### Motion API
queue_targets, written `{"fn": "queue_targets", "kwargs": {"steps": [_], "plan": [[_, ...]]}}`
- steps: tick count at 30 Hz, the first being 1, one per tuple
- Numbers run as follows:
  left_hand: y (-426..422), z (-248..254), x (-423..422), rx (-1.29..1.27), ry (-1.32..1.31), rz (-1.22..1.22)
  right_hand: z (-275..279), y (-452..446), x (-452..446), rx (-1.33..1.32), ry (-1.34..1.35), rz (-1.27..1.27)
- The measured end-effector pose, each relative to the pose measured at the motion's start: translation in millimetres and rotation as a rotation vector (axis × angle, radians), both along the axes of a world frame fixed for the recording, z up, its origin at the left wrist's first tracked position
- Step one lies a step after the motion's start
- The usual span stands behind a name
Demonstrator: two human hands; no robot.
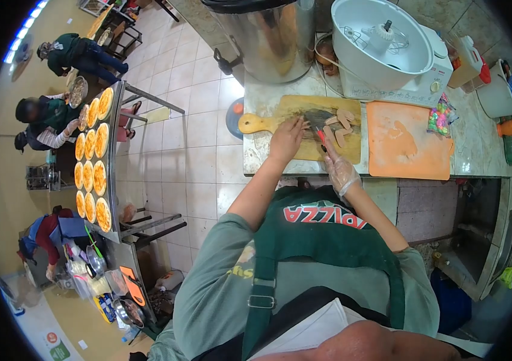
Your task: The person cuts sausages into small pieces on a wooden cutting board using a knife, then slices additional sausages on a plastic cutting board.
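Note:
On the counter lies a wooden cutting board (322, 150) with a rounded handle, its middle stained dark. Several pinkish-brown pieces of sausage (340, 136) are spread over its right half. In my right hand (341, 171), which wears a clear plastic glove, is a knife (321, 139) with a red and black handle; its blade is hard to make out. My left hand (288, 138) rests on the board left of the knife, fingers bent and close together over a small pinkish sausage piece, partly hidden by the fingertips.
An orange cutting board (409, 162) lies to the right, with a bag of colourful sweets (441, 115) on its corner. Behind stand a white food mixer (382, 78) and a large metal urn (268, 45). At left, people work beside a table of several pizzas (100, 177).

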State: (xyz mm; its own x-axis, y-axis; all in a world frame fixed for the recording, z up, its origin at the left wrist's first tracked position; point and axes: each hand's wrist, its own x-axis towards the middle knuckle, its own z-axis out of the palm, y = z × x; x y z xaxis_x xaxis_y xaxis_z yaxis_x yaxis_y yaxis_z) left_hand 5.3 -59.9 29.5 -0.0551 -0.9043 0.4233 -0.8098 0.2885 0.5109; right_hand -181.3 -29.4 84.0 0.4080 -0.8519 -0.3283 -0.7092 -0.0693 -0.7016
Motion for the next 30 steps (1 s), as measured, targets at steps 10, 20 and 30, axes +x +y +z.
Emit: {"fn": "queue_targets", "kwargs": {"steps": [10, 20, 30], "plan": [[-2, 1, -1, -0.121, -0.112, -0.020, -15, 8, 1, -0.034, 0.016, 0.023], [-6, 2, -11, -0.077, -0.096, 0.044, -26, 4, 6, -0.117, 0.026, 0.060], [-4, -3, -12, -0.062, -0.009, 0.105, -27, 27, -23, -0.192, 0.047, 0.088]]}}
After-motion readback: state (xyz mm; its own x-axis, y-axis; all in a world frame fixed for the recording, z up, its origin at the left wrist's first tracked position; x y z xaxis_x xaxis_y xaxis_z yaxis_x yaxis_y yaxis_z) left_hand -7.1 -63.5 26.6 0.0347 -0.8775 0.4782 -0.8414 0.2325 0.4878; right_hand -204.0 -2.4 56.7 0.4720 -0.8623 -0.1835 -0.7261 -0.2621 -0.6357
